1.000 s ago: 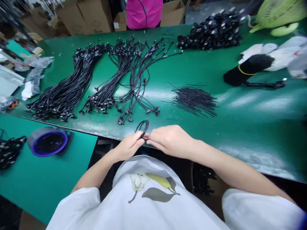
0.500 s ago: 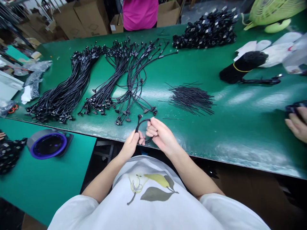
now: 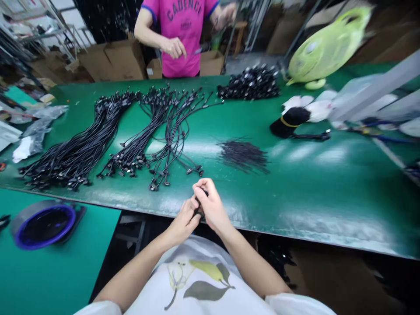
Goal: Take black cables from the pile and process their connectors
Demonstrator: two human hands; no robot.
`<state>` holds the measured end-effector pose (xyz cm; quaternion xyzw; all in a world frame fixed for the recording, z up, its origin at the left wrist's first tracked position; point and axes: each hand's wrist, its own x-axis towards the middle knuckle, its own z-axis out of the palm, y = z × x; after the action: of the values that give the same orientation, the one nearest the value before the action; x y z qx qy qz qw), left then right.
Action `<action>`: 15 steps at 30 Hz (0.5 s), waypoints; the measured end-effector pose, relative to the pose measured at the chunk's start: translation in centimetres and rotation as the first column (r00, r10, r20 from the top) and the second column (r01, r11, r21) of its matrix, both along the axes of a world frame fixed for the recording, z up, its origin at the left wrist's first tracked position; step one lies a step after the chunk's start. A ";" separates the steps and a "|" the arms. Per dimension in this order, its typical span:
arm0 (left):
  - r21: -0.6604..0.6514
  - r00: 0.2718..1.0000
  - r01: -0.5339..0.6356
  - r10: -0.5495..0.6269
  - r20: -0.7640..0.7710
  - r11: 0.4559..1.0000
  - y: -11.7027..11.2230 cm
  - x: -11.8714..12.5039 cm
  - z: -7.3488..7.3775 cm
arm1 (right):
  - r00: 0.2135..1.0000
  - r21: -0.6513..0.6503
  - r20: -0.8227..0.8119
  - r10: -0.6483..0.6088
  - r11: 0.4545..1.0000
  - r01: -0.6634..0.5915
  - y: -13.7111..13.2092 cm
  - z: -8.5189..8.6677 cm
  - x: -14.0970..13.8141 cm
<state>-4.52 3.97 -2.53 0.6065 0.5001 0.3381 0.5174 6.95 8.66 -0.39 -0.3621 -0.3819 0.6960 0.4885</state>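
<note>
At the table's front edge, my left hand [image 3: 184, 222] and my right hand [image 3: 210, 204] are close together, both closed on a short black cable [image 3: 198, 209]. The fingers hide most of the cable; it looks folded into a small bundle. Beyond my hands lie several loose black cables [image 3: 173, 140] with connectors at their ends. Farther left are a middle bunch [image 3: 139, 140] and a large bunch [image 3: 88, 138] of similar cables. Ahead and to the right is a pile of thin black strips [image 3: 243, 155], which look like wire ties.
At the back lies a heap of bundled cables [image 3: 251, 83]. A black bundle with a yellow band [image 3: 289, 123] lies at right, near a green fan [image 3: 328, 50]. A purple-rimmed bowl [image 3: 19, 238] sits on the lower left table. Across the table stands a person in pink [image 3: 182, 39].
The cable has gone from an open loop between my hands to a compact bundle mostly covered by my fingers. My hands have come together. The view has tilted up, showing more of the person opposite.
</note>
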 end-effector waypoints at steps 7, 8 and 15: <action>-0.250 0.901 0.274 -0.157 0.405 0.928 0.4 -0.6 1.7 | 0.970 0.025 -0.140 0.201 0.980 -0.199 0.7 1.8 0.6; -0.283 0.881 0.283 -0.132 0.453 0.917 0.3 -0.7 1.8 | 0.953 -0.010 -0.201 0.227 0.972 -0.234 0.8 2.0 0.8; -0.608 0.655 0.342 0.282 0.701 0.716 -1.2 1.0 1.0 | 0.857 -0.071 -0.416 0.304 0.929 -0.364 1.0 0.8 1.4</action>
<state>-3.56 2.76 -1.49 0.1765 0.3158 0.3343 0.8703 8.32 9.63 0.40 -0.1758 -0.2794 0.8554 0.3992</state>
